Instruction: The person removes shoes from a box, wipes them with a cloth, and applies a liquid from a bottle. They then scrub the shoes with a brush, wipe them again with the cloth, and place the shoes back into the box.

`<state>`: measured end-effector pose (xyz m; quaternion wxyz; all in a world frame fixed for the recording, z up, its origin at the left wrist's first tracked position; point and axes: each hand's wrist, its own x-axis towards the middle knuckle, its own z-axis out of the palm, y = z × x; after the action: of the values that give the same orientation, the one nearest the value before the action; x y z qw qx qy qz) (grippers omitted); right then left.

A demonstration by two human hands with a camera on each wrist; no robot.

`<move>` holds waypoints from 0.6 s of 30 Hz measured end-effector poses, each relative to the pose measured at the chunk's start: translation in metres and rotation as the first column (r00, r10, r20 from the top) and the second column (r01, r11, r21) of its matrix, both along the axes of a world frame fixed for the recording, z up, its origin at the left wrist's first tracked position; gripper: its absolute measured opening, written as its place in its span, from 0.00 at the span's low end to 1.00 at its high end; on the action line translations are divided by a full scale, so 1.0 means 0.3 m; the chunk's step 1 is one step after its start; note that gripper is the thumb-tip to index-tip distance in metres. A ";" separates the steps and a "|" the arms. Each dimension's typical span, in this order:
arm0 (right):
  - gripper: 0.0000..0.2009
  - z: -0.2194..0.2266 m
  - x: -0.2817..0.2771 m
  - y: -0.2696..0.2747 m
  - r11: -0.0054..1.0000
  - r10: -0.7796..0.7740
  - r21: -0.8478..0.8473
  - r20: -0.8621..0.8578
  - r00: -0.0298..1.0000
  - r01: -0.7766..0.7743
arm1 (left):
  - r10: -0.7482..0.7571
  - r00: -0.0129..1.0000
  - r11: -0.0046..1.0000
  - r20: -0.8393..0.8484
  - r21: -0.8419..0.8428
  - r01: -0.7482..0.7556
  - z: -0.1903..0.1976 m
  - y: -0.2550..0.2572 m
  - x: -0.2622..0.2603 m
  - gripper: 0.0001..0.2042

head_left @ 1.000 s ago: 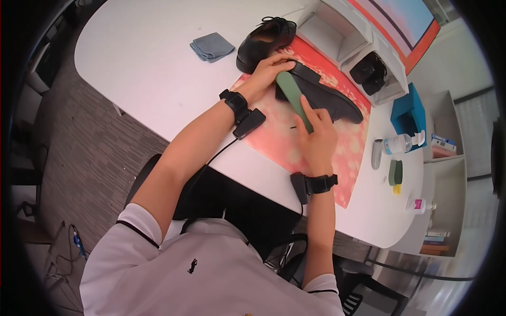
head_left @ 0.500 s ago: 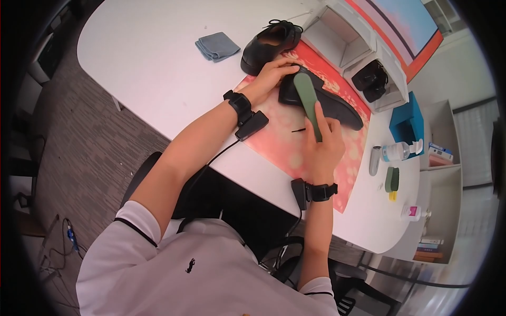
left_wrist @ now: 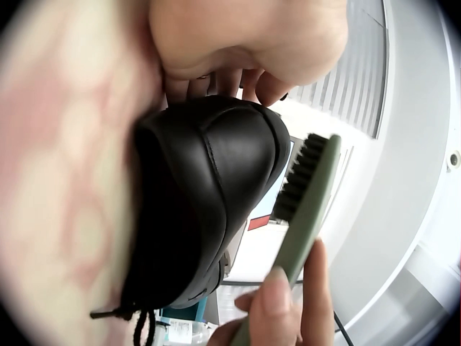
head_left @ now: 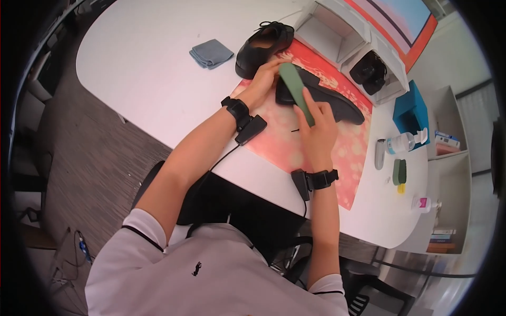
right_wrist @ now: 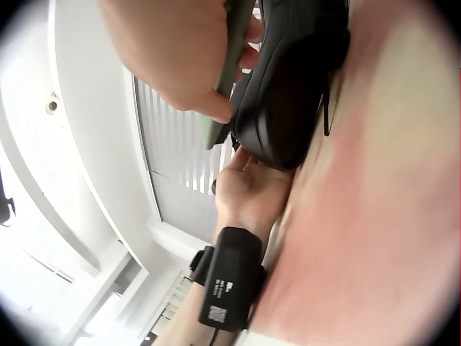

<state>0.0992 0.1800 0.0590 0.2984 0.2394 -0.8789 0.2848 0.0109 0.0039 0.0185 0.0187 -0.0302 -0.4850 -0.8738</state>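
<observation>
Locate the black shoe (head_left: 337, 102) on the red patterned mat (head_left: 284, 150), tipped with its sole turned upward, just beyond the right hand (head_left: 319, 131). Read its long axis from the heel, beside the left hand (head_left: 261, 87), rightward to the toe. Treat the left hand as nearer to the heel and gripping it with curled fingers. Note the green brush (head_left: 291, 81) gripped by its handle in the right hand, slanting leftward and away across the heel end, with dark bristles (left_wrist: 301, 176) toward the shoe; cannot tell whether in contact. Find the other shoe (head_left: 253, 58) upright beyond the left hand. For containers, see the right-hand white open-fronted box (head_left: 396, 84), holding black items too small to identify, and the teal box (head_left: 406, 108) farther right, with contents unclear.
</observation>
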 end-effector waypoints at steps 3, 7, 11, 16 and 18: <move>0.22 0.003 0.005 -0.011 0.998 -0.047 -0.034 0.091 0.995 0.051 | 0.011 1.000 1.000 0.010 -0.030 -0.010 -0.041 -0.002 -0.026 0.14; 0.21 0.018 -0.019 0.088 0.977 -0.173 -0.093 0.162 0.972 0.190 | 0.002 0.999 0.999 0.044 -0.043 0.000 -0.048 -0.002 -0.030 0.14; 0.23 -0.017 -0.014 0.107 0.988 -0.095 -0.118 0.077 0.992 0.104 | 0.008 0.999 0.999 0.032 -0.039 -0.006 -0.043 0.000 -0.025 0.15; 0.23 -0.019 0.004 0.014 0.993 0.018 -0.114 0.135 0.991 -0.002 | 0.016 1.000 1.000 0.015 -0.017 -0.016 -0.060 -0.001 -0.036 0.15; 0.22 -0.015 -0.003 0.028 0.989 -0.039 -0.132 0.169 0.985 0.061 | 0.015 1.000 1.000 0.011 -0.008 -0.015 -0.064 0.002 -0.038 0.15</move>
<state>0.0984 0.1883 0.0544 0.2469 0.1716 -0.8849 0.3556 -0.0007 0.0044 -0.0006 0.0226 -0.0217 -0.4888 -0.8718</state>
